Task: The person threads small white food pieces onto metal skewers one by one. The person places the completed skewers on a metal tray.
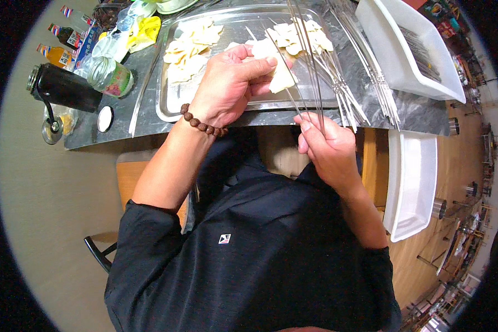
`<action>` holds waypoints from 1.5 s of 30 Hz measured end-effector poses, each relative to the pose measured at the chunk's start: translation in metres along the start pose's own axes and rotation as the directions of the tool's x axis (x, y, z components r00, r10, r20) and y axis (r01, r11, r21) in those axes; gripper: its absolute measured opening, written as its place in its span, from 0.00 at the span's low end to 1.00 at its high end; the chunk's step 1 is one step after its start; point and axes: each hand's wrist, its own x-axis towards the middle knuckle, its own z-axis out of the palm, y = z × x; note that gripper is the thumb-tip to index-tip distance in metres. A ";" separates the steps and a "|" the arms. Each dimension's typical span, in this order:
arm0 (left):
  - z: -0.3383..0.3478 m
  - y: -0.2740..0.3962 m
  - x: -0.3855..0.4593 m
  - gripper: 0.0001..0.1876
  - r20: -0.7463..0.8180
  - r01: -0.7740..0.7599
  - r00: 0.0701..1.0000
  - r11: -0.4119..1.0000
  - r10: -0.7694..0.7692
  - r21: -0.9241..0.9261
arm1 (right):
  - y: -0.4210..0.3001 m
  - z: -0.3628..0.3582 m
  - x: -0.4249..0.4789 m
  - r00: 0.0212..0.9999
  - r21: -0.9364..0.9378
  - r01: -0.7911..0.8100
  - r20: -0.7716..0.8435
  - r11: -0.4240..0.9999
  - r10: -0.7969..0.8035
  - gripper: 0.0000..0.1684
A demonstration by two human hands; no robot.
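Observation:
Over the metal tray (249,106), my left hand (240,74) pinches a pale yellow, thin folded food piece (283,76) between thumb and fingers. My right hand (325,141) grips the lower ends of several thin metal skewers (315,83), which fan upward across the tray. One skewer passes close to the held piece; whether it pierces it I cannot tell. Pale folded pieces (191,45) lie in the tray's left part, and another pile (303,35) lies at its upper right. Loaded or bare, the skewers (336,87) at the tray's right side overlap its rim.
More skewers (369,66) lie on the marble-patterned table (423,112), beside a white bin (435,85) holding skewers. A second white bin (415,182) stands lower right. At left are a glass jar (112,79), a dark bottle (68,87), drink bottles (56,56) and a yellow bag (144,33).

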 end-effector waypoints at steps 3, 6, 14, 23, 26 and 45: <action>0.000 0.001 0.001 0.08 0.015 0.006 1.000 1.000 -0.006 0.022 | -0.004 -0.001 0.001 0.999 0.002 -0.037 0.005 0.999 0.037 0.15; -0.003 -0.001 0.004 0.09 0.004 0.014 1.000 0.998 -0.014 0.056 | -0.006 0.000 0.001 0.998 -0.007 -0.059 0.002 0.998 0.059 0.15; -0.046 0.039 0.004 0.22 -0.252 -0.118 0.945 0.938 0.206 0.325 | -0.038 -0.039 0.024 0.990 -0.179 0.088 -0.092 0.980 -0.106 0.18; -0.049 0.027 0.024 0.17 0.131 -0.116 0.915 -0.062 0.381 0.991 | -0.034 -0.075 0.101 0.978 -0.611 -0.032 -0.182 0.791 -0.100 0.22; -0.055 0.014 0.051 0.13 0.453 -0.366 0.829 -0.295 0.328 0.883 | -0.056 -0.063 0.078 0.952 -0.685 0.040 -0.195 0.727 -0.236 0.22; -0.041 0.026 0.051 0.08 -0.076 -0.162 0.880 0.446 0.470 0.880 | -0.012 -0.040 -0.033 0.981 -0.004 -0.179 0.080 0.984 0.179 0.25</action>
